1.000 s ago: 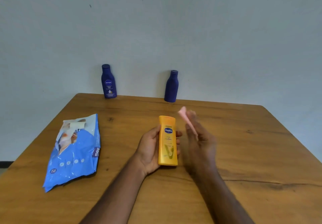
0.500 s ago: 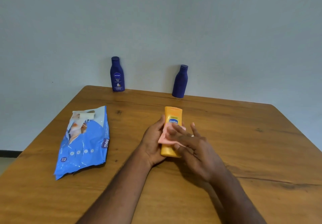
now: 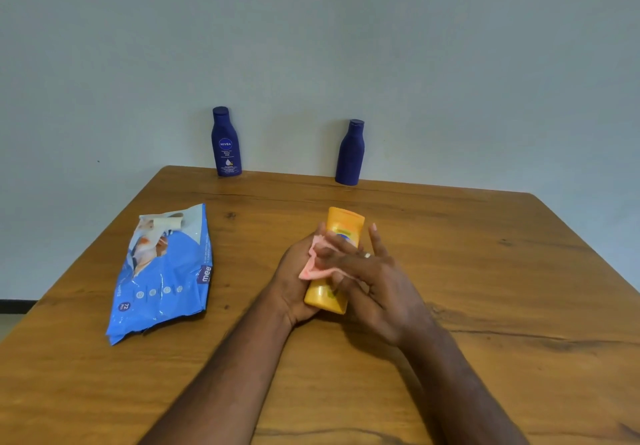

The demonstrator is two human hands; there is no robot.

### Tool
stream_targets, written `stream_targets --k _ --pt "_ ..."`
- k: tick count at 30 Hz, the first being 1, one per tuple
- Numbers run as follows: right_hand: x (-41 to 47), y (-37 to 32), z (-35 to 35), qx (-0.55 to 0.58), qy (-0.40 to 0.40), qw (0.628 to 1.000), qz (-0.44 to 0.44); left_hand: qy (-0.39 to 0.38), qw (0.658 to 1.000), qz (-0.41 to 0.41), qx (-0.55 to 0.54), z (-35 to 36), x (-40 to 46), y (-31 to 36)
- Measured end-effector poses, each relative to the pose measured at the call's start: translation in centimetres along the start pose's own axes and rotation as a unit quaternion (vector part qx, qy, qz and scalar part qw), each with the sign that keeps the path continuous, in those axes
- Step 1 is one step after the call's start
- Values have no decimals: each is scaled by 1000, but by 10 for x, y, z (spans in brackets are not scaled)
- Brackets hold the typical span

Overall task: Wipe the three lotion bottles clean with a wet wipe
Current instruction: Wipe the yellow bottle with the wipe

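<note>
left hand [image 3: 294,282] grips the yellow bottle [image 3: 334,264], right hand [image 3: 374,278] presses the pink wipe [image 3: 313,268] on it with straight fingers, so I'd rotate the bottle while wiping to cover every side

Right hand [image 3: 377,285] came down from the air; now presses pink wipe [image 3: 313,266] onto yellow bottle [image 3: 334,292].

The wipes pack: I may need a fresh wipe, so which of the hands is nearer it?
Left. The left hand holds the yellow bottle beside the wipes pack; the right hand lies beyond.
</note>
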State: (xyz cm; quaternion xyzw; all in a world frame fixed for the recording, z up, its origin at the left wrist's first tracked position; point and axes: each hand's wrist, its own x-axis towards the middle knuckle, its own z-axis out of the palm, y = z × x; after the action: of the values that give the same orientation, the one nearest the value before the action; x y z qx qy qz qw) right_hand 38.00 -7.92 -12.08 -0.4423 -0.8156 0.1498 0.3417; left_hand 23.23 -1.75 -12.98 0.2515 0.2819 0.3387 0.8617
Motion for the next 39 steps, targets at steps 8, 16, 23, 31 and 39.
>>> stream_targets --k 8,16,23,31,39 --pt "2 3 -4 28 190 972 137 -21 995 44 93 10 -2 -12" --pt "1 14 -8 45 371 865 335 -29 992 33 118 9 -3 -9" --pt "2 -3 -11 73 344 900 257 -48 987 25 150 12 -4 -7" --pt "1 0 1 131 295 931 170 -42 972 43 226 9 0 -11" --pt "-3 14 -12 316 338 872 158 -63 982 46 172 8 -4 -8"
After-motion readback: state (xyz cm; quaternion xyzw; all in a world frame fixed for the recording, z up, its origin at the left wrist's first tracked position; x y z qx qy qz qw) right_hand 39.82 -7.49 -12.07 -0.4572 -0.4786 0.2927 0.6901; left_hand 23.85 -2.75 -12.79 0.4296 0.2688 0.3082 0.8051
